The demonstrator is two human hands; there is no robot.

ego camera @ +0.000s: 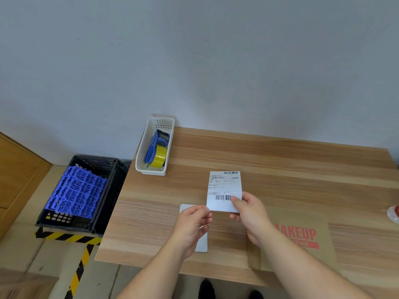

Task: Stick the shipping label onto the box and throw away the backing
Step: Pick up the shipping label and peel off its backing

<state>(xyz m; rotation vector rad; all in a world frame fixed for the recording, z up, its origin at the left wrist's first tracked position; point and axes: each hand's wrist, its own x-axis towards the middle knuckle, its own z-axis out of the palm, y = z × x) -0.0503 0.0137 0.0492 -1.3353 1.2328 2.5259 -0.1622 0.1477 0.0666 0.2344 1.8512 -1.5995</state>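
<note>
A white shipping label (pixel 224 186) with barcodes is held up above the wooden table (pixel 280 160). My right hand (pixel 248 214) pinches its lower right part, thumb on the front. My left hand (pixel 192 223) pinches its lower left corner. Under my left hand lies a stack of white label sheets (pixel 201 242), partly hidden. A flat brown cardboard box (pixel 302 238) printed with red "MAKEUP" lettering lies on the table at the right, under my right forearm.
A white mesh basket (pixel 141 162) at the table's back left corner holds a blue tape dispenser (pixel 152 147) with yellow tape. On the floor to the left stands a black crate (pixel 108 190) with blue plastic grids. A red-and-clear object (pixel 394 213) sits at the right edge.
</note>
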